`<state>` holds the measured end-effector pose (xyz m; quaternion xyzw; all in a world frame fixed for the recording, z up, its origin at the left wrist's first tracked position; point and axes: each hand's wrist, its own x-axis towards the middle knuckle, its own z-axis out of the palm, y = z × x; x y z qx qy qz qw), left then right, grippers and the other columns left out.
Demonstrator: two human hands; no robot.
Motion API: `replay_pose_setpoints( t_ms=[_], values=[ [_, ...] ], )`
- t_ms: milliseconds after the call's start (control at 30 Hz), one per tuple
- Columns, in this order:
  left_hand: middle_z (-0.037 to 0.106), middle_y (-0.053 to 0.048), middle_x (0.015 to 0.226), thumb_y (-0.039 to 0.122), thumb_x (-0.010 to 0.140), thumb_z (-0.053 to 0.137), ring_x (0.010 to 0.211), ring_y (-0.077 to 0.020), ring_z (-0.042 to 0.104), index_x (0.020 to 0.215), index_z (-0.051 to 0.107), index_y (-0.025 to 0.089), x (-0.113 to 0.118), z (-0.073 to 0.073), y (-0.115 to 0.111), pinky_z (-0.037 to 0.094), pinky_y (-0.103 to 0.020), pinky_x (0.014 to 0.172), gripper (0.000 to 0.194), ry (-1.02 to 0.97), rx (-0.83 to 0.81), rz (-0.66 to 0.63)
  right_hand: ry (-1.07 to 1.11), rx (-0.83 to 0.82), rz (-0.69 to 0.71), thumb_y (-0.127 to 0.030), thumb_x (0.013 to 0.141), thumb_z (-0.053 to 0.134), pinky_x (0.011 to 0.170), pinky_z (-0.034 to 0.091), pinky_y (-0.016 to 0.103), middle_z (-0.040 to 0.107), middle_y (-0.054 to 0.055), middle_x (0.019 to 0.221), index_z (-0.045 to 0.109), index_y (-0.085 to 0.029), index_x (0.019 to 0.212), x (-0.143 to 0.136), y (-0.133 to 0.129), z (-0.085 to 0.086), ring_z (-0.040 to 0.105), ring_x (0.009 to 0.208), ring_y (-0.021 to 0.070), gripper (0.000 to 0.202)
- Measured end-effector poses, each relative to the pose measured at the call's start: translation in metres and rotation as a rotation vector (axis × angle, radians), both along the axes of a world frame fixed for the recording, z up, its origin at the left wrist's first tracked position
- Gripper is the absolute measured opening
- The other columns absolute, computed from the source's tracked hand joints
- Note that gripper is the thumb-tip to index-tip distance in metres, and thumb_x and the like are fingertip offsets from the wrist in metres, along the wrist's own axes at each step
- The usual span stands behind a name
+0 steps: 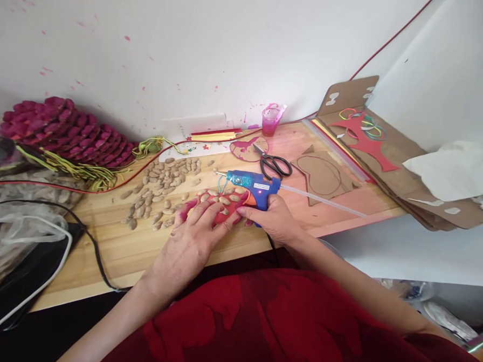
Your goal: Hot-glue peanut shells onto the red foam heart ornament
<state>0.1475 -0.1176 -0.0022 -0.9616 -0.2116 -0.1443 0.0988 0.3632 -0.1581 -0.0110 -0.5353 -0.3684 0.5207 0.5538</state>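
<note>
My right hand (pixel 275 219) is wrapped round the handle of a blue glue gun (pixel 254 186), whose nozzle points left and whose small light glows. A long clear glue stick (pixel 321 200) runs out of its back. My left hand (pixel 196 235) lies with fingers spread over a red piece (pixel 222 217) that has several peanuts on top. Some of that piece is hidden under my fingers. Loose peanuts (pixel 166 176) are scattered on the wooden table just left of it. Pink stain shows on the fingertips of my left hand.
Behind the gun lie black-handled scissors (pixel 273 164), a stained cardboard piece (pixel 249 149) and a cup of pink liquid (pixel 270 120). Cut cardboard (pixel 325 177) is at the right. A pink stack (pixel 61 131) and plastic bags (pixel 11 239) stand left, with cables across the table.
</note>
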Motion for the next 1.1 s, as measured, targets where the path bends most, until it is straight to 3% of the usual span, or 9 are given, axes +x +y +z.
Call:
replay_pose_setpoints(
  t_ms=[167,300,367,500,667,967,1100],
  values=[
    [0.064,-0.010,0.136,0.000,0.093,0.049,0.126,-0.0289,0.056,0.149,0.054,0.037,0.001,-0.006,-0.004,0.044,-0.050,0.107,0.068,-0.045,-0.163,0.050,-0.067,0.040,-0.039,-0.035,0.070,0.083,0.061,0.055,0.030,0.075,0.001,0.077,0.075,-0.019,0.081,-0.003,-0.003,0.001,0.065,0.065,0.0153,0.021],
    [0.067,-0.010,0.129,0.002,0.094,0.050,0.116,-0.0253,0.061,0.150,0.053,0.034,0.000,-0.008,-0.007,0.046,-0.046,0.102,0.065,-0.116,-0.223,0.047,-0.145,0.131,-0.101,-0.035,0.075,0.080,0.079,0.057,0.035,0.078,0.004,0.098,0.075,-0.021,0.093,-0.007,-0.005,0.004,0.071,0.086,0.0202,0.023],
    [0.068,-0.010,0.128,0.003,0.095,0.051,0.117,-0.0257,0.061,0.153,0.049,0.031,-0.003,-0.008,-0.007,0.046,-0.046,0.103,0.065,-0.136,-0.203,0.038,-0.172,0.160,-0.128,-0.034,0.075,0.080,0.081,0.057,0.034,0.078,0.004,0.099,0.074,-0.021,0.093,-0.008,-0.006,0.005,0.070,0.088,0.0200,0.023],
    [0.066,-0.012,0.131,0.001,0.095,0.049,0.127,-0.0262,0.056,0.160,0.039,0.025,-0.011,-0.005,-0.006,0.043,-0.043,0.108,0.069,-0.123,-0.099,0.058,-0.186,0.145,-0.120,-0.035,0.076,0.079,0.069,0.053,0.030,0.073,0.001,0.082,0.072,-0.021,0.086,-0.007,-0.006,0.005,0.065,0.074,0.0167,0.019],
    [0.066,-0.012,0.133,0.005,0.099,0.045,0.129,-0.0287,0.057,0.161,0.036,0.031,-0.014,-0.002,-0.009,0.045,-0.046,0.106,0.068,-0.072,-0.017,0.098,-0.172,0.069,-0.102,-0.038,0.076,0.080,0.054,0.046,0.026,0.063,-0.003,0.062,0.070,-0.020,0.077,-0.003,-0.007,0.007,0.054,0.055,0.0114,0.020],
    [0.062,-0.014,0.141,0.003,0.095,0.046,0.131,-0.0351,0.056,0.160,0.037,0.033,-0.014,0.007,-0.011,0.049,-0.051,0.102,0.072,0.011,0.008,0.083,-0.140,-0.018,-0.006,-0.035,0.071,0.081,0.054,0.050,0.027,0.072,0.001,0.072,0.074,-0.019,0.082,-0.005,-0.011,0.017,0.057,0.057,0.0120,0.021],
    [0.060,-0.011,0.145,0.006,0.097,0.046,0.134,-0.0322,0.054,0.160,0.037,0.034,-0.016,0.007,-0.012,0.047,-0.051,0.106,0.069,0.016,-0.001,0.050,-0.178,-0.013,-0.015,-0.030,0.071,0.077,0.052,0.048,0.025,0.071,0.000,0.071,0.073,-0.018,0.078,-0.005,-0.011,0.018,0.057,0.058,0.0119,0.014]
  ],
)
